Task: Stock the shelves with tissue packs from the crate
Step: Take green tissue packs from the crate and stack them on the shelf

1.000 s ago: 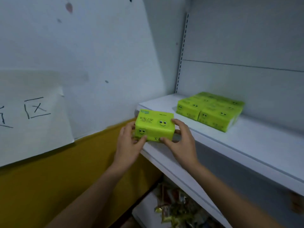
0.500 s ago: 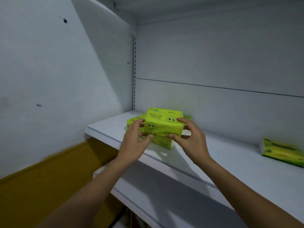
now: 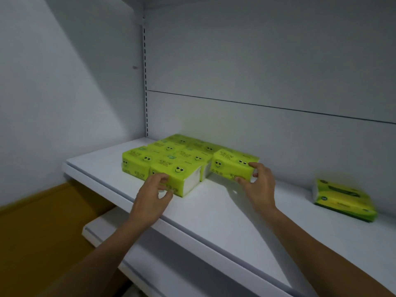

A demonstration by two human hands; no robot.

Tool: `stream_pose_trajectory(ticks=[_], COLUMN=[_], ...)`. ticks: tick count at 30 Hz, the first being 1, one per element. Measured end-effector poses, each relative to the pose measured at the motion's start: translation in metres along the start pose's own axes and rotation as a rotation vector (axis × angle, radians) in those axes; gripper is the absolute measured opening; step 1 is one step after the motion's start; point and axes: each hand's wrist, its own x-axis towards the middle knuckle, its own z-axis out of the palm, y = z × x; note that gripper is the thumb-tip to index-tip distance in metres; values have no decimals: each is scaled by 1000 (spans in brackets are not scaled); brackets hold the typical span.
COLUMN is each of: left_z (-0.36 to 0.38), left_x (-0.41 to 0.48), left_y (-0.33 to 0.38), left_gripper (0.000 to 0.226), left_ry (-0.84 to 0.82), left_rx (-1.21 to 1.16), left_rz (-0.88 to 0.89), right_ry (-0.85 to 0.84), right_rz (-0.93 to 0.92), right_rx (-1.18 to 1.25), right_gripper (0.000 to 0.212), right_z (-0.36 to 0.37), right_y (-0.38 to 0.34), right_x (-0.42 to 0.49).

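Note:
Several lime-green tissue packs with smiley faces (image 3: 169, 161) lie in a tight block on the white shelf (image 3: 214, 213), near its left end. One more smiley pack (image 3: 232, 166) sits on the shelf at the block's right side. My right hand (image 3: 260, 185) pinches its right end, fingers on top and thumb low on the front face. My left hand (image 3: 152, 195) hovers at the front of the block with loosely curled fingers, its fingertips against the front pack (image 3: 177, 176), holding nothing. The crate is out of view.
A darker green-and-yellow tissue pack (image 3: 342, 200) lies alone further right on the same shelf. Bare shelf surface runs between it and my right hand. A lower shelf (image 3: 102, 230) juts out below. A white side panel and yellow wall (image 3: 42, 232) close off the left.
The pack I carried in both hands now rests on the shelf at the right of the block. My left hand has let go of it and dropped to the front pack.

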Motion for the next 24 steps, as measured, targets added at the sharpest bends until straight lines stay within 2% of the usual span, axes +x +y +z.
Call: stream_pose_trajectory(ticks=[7,13,24], left_z=[8,9,13], left_x=[7,12,13], left_y=[6,1,-6], left_gripper=[25,21,24], left_ry=[108,135,155], left_rx=[80,96,136], left_rz=[-34,-80,-78], right_ry=[-87,-107,-159], right_rz=[78,166,155], right_rx=[-68,-175,-319], right_gripper=[54,55,55], right_z=[7,19,36], right_y=[19,27,37], right_x=[18,33,59])
